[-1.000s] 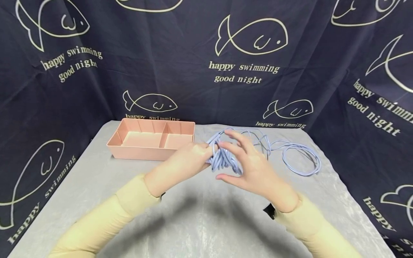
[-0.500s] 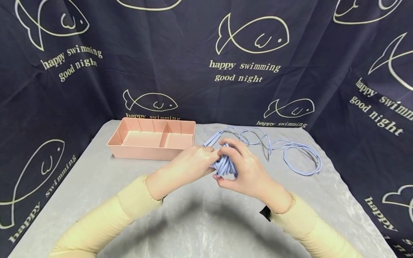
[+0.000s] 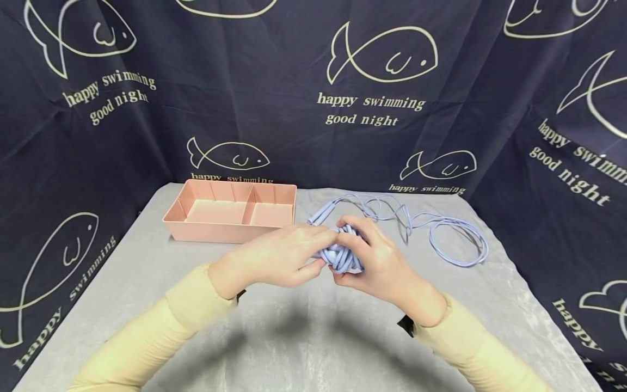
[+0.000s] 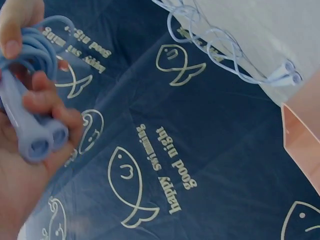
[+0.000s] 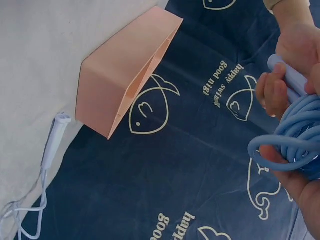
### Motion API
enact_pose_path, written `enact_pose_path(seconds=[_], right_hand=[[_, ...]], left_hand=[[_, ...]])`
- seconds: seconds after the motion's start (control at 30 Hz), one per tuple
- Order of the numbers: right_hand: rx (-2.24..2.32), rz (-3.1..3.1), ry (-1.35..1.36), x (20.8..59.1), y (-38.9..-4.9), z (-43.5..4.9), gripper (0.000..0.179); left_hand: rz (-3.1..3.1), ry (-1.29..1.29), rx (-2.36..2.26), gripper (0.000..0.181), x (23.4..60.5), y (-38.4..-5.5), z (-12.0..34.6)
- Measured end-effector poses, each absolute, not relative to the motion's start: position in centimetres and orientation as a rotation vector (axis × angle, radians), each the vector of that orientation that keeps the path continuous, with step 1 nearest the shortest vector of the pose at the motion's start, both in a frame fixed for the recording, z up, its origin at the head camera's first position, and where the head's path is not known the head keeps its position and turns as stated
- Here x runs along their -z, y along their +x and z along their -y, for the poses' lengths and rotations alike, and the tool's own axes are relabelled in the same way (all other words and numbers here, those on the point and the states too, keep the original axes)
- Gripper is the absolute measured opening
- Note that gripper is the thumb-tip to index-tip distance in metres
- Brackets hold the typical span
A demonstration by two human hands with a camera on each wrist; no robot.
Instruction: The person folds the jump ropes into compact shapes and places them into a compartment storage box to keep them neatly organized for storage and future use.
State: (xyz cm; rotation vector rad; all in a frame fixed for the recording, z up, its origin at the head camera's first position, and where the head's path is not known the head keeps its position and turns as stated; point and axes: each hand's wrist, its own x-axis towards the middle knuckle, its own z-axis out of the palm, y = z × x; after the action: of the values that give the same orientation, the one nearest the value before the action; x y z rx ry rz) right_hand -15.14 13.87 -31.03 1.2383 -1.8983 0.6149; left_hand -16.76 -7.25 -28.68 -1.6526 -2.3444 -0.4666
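Observation:
A bundled light-blue jump rope (image 3: 345,260) is between both hands above the table's middle. My left hand (image 3: 276,256) grips its two handles (image 4: 31,131), whose round ends stick out past the fingers in the left wrist view. On the other side, my right hand (image 3: 384,264) curls round the wound coils, with a loop (image 5: 262,159) over its thumb in the right wrist view. A second jump rope lies on the table behind the hands. Its paired handles (image 3: 321,213) are near the box, and its cord ends in a loose coil (image 3: 465,264) at the right.
A pink two-compartment box (image 3: 210,232) stands at the back left, close to the second rope's handles. The grey cloth-covered table (image 3: 303,354) ends at a dark blue curtain (image 3: 284,98) with fish drawings.
My right hand has closed in on the coils from its wider spread a second ago. The bundle looks more compact. My left hand has turned, and its thumb now shows below the fingers.

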Motion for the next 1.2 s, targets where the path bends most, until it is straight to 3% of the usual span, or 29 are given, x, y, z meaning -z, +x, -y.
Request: enact_pose_path(seconds=[0.3, 0.6, 0.77, 0.97, 1.2], right_hand=[[-0.559, 1.904, 1.258, 30.7, -14.9, -14.1, 0.05], [-0.561, 1.803, 1.2, 30.3, -15.1, -13.9, 0.028], [-0.519, 1.863, 1.203, 30.3, -15.0, -14.1, 0.037], [-0.398, 1.997, 1.297, 30.2, -14.4, -13.7, 0.058], [-0.38, 1.888, 1.249, 30.2, -14.4, -13.3, 0.047]], left_hand=[[2.166, -1.739, 0.7, 0.028, 28.6, -17.6, 8.0], [2.116, -1.634, 0.766, 0.043, 28.5, -17.4, 8.3], [2.282, -1.537, 0.741, 0.049, 28.4, -17.0, 7.8], [2.354, -1.431, 0.597, 0.039, 28.7, -16.4, 6.8], [2.219, -1.287, 0.495, 0.051, 29.1, -15.7, 5.7]])
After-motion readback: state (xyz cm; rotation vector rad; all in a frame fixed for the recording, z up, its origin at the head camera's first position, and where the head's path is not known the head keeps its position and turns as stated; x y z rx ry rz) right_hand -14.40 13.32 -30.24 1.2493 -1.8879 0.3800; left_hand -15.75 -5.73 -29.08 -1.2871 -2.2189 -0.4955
